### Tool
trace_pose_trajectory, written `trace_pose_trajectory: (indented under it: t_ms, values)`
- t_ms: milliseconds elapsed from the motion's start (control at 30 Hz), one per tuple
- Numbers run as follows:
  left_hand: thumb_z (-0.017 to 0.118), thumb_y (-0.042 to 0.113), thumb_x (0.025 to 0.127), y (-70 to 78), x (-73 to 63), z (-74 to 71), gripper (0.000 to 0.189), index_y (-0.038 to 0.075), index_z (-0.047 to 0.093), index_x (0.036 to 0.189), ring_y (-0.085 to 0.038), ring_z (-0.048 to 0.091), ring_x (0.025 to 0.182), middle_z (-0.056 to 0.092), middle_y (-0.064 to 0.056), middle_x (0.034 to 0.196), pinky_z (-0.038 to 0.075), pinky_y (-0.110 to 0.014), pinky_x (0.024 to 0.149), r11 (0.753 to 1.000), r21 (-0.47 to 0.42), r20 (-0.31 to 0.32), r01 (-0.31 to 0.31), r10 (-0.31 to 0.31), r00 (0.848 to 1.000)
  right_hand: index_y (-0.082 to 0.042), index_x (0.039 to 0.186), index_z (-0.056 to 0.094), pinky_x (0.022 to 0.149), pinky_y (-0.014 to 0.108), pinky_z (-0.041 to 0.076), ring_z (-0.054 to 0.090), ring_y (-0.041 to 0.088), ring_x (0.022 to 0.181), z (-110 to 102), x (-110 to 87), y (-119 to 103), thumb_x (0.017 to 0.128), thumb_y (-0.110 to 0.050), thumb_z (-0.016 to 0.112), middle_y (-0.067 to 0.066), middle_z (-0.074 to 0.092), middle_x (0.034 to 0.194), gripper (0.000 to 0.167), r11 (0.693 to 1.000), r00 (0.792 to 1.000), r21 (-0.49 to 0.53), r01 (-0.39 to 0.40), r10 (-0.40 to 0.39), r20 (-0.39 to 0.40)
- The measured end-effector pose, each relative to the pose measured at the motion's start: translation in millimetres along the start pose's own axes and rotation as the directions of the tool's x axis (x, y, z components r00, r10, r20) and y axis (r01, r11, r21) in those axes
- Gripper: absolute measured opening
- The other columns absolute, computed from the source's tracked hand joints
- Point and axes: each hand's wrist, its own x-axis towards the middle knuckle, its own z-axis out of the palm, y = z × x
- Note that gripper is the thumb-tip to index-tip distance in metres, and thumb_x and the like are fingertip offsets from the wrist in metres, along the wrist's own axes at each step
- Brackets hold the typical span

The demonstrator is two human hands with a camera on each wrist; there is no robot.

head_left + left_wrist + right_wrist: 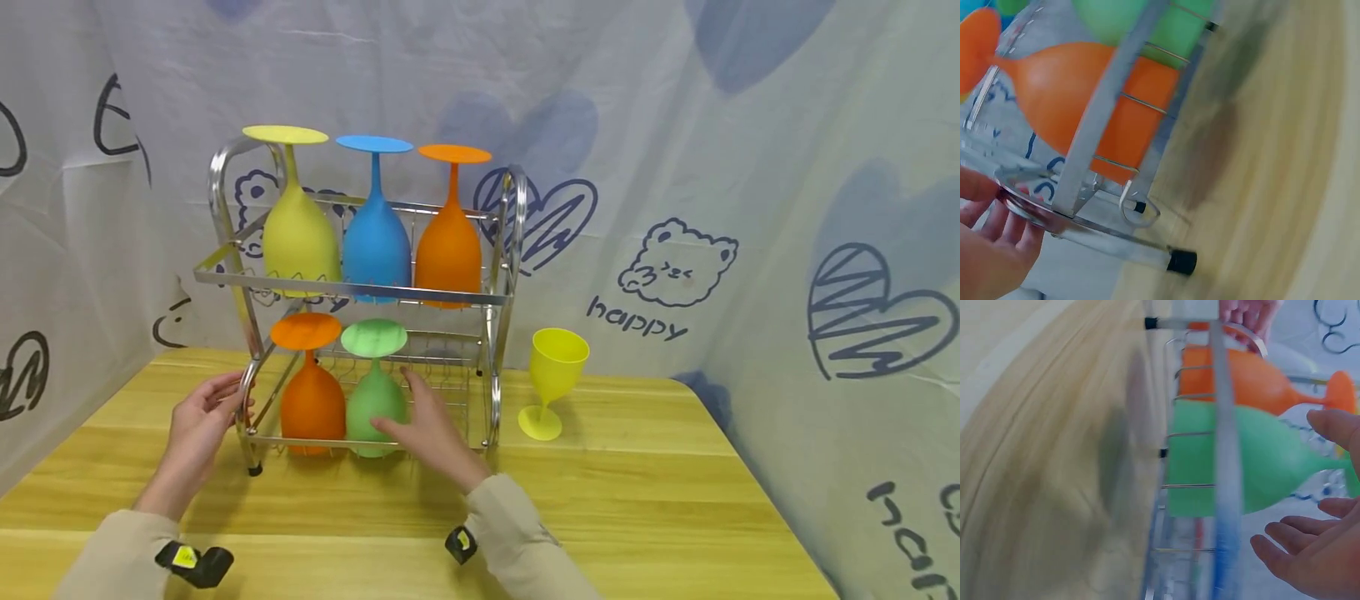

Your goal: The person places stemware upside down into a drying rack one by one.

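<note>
A two-tier metal dish rack [352, 287] holds upside-down plastic goblets. At its lower left post, my left hand [197, 425] grips the frame, thumb in front and fingers behind [1013, 228]. On the lower tier stand an orange goblet [311, 408] and, to its right, a green goblet [367, 404]. My right hand [433, 429] is beside the green goblet, thumb and fingers spread and relaxed. In the right wrist view, these fingers [1291, 537] are apart from the green bowl [1260, 459].
The upper tier carries a yellow goblet [300, 237], a blue goblet [377, 246] and an orange goblet [448, 254], all inverted. Upright on the wooden table [637, 492], right of the rack, stands another yellow goblet [557, 367]. A printed curtain [675, 150] hangs behind.
</note>
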Motion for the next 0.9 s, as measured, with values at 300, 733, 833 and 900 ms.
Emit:
trace_pose_trajectory:
  t_ms: [300, 733, 833, 900]
  values:
    - [0.049, 0.006, 0.099, 8.2, -24.7, 6.8, 0.035, -0.010, 0.050, 0.131, -0.033, 0.046, 0.112, 0.045, -0.027, 0.133, 0.044, -0.017, 0.087, 0.827, 0.501, 0.073, -0.256, 0.254, 0.964, -0.003, 0.138, 0.048, 0.104, 0.046, 0.041, 0.048, 0.030, 0.126, -42.5, -30.4, -13.5, 0.082, -0.013, 0.078, 0.013, 0.051, 0.139, 0.065, 0.964, 0.959, -0.083, 0.252, -0.260, -0.113]
    - [0.058, -0.008, 0.091, 29.6, -53.4, 39.2, 0.028, -0.007, 0.062, 0.118, 0.001, 0.049, 0.096, 0.058, -0.010, 0.122, 0.039, -0.006, 0.077, 0.738, 0.455, 0.102, -0.498, 0.512, 0.853, 0.006, 0.120, 0.060, 0.093, 0.048, 0.049, 0.059, 0.033, 0.108, -102.3, -39.6, 16.5, 0.083, 0.000, 0.073, 0.019, 0.064, 0.117, 0.040, 0.933, 0.833, -0.073, 0.354, -0.349, -0.429]
    - [0.059, -0.008, 0.090, 35.3, -62.3, 51.1, 0.029, -0.005, 0.063, 0.118, 0.006, 0.051, 0.097, 0.059, 0.004, 0.120, 0.042, -0.005, 0.076, 0.752, 0.397, 0.098, -0.527, 0.536, 0.839, 0.006, 0.121, 0.059, 0.095, 0.048, 0.048, 0.057, 0.033, 0.112, -116.5, -42.3, 26.1, 0.084, 0.000, 0.071, 0.019, 0.062, 0.120, 0.039, 0.954, 0.822, -0.025, 0.299, -0.271, -0.500]
    - [0.060, -0.008, 0.090, 38.1, -67.0, 59.5, 0.030, -0.003, 0.063, 0.119, 0.005, 0.052, 0.100, 0.059, 0.005, 0.121, 0.043, -0.006, 0.079, 0.758, 0.374, 0.111, -0.533, 0.534, 0.838, 0.006, 0.123, 0.058, 0.096, 0.048, 0.046, 0.054, 0.033, 0.116, -125.8, -43.5, 33.8, 0.085, -0.001, 0.071, 0.019, 0.060, 0.124, 0.041, 0.967, 0.812, 0.000, 0.253, -0.213, -0.543]
